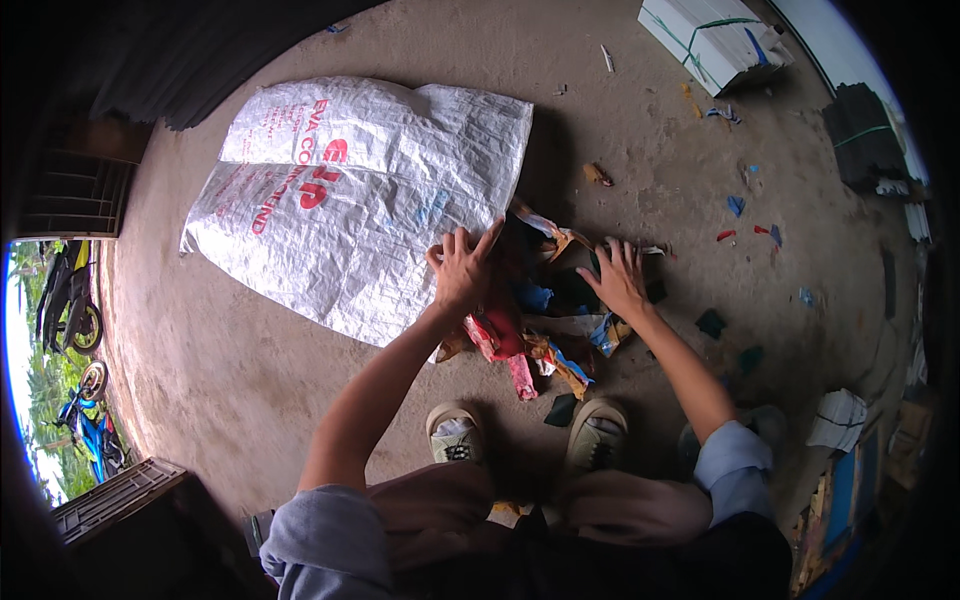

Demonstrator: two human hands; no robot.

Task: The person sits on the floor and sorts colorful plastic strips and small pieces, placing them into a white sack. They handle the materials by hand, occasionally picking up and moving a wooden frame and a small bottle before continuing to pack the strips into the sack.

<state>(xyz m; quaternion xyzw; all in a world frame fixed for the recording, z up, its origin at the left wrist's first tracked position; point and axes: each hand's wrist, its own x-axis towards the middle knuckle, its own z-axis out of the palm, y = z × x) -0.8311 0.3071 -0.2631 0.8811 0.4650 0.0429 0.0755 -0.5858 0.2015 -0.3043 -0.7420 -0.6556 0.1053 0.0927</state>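
A large white woven sack with red print lies flattened on the floor, its mouth toward the right. My left hand is at the mouth's edge, fingers bent onto the sack and thumb stretched along the rim, closed on the material. Scraps spill out beside the mouth: red pieces, a blue piece, dark green bits and torn multicoloured strips. My right hand rests over the right side of this pile, fingers spread and holding nothing I can see. The inside of the sack is hidden.
My shoes stand just below the pile. Small scraps dot the concrete floor at right. Tied white stacked sheets and a dark tied bundle lie at upper right. Motorbikes stand outside at left.
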